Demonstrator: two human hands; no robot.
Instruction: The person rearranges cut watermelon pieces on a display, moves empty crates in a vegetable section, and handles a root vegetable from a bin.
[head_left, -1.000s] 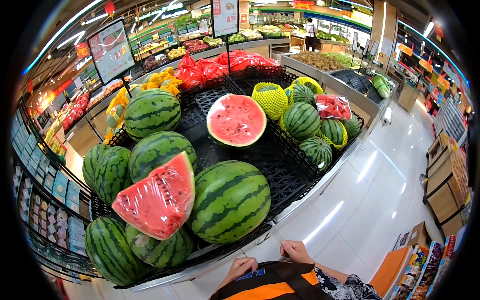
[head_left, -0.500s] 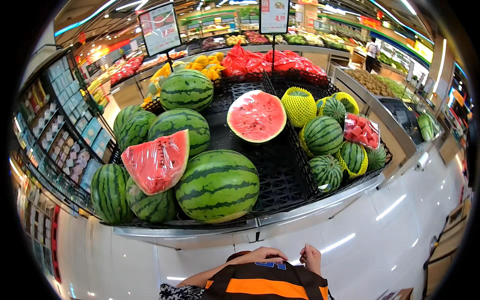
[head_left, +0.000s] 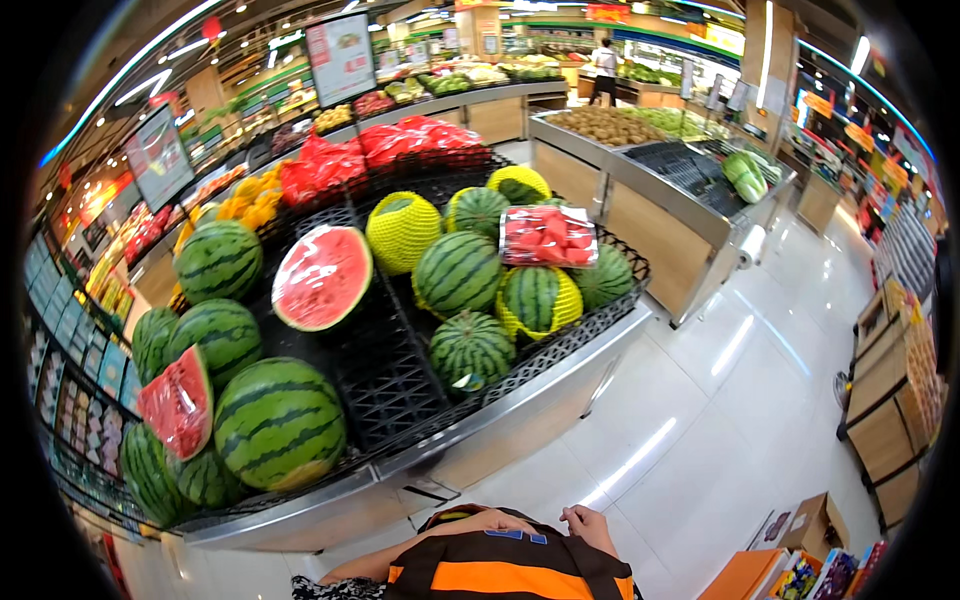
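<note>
The left hand [head_left: 500,520] is at the upper edge of the brown garment [head_left: 465,553]; the right hand [head_left: 592,526] is near it, its fingers curled. I cannot tell if either holds something. Watermelons [head_left: 280,423] lie in black trays [head_left: 392,402] ahead of both.

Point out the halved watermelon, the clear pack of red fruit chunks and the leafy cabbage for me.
Halved watermelon [head_left: 322,279]: head view, middle of its red cut face.
Clear pack of red fruit chunks [head_left: 548,237]: head view, middle of its top.
Leafy cabbage [head_left: 744,177]: head view, on its outer leaves.
</note>
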